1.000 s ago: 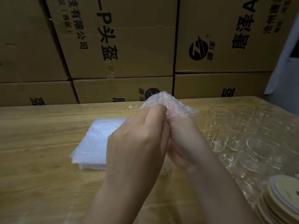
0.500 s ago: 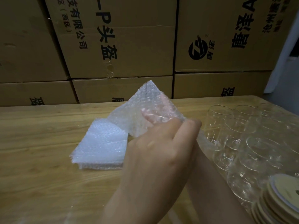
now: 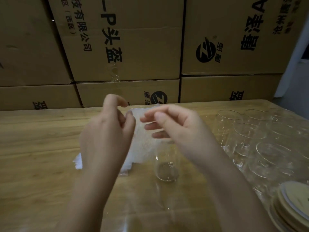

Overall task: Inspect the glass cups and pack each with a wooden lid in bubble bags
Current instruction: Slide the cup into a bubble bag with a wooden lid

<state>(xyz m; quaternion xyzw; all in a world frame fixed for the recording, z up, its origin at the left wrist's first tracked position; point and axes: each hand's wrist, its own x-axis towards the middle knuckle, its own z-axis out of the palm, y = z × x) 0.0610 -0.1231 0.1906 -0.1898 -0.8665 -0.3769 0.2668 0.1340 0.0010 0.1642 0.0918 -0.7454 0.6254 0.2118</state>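
I hold a clear bubble bag (image 3: 144,131) up above the table between both hands; it is blurred by motion. My left hand (image 3: 108,136) pinches its left edge with thumb and fingers. My right hand (image 3: 177,126) pinches the right edge, with its other fingers spread toward the bag. Below the bag a single glass cup (image 3: 165,168) stands upright on the wooden table (image 3: 36,148). A stack of flat bubble bags (image 3: 78,162) lies mostly hidden behind my left forearm. Several more glass cups (image 3: 250,139) stand at the right, and wooden lids (image 3: 291,205) are stacked at the bottom right.
Large cardboard boxes (image 3: 133,47) are stacked along the table's far edge. The glass cups crowd the right side up to the table's edge.
My hands have moved apart and now hold the bag by opposite edges. The bag hung folded from the left hand before. The single cup under them has come into view.
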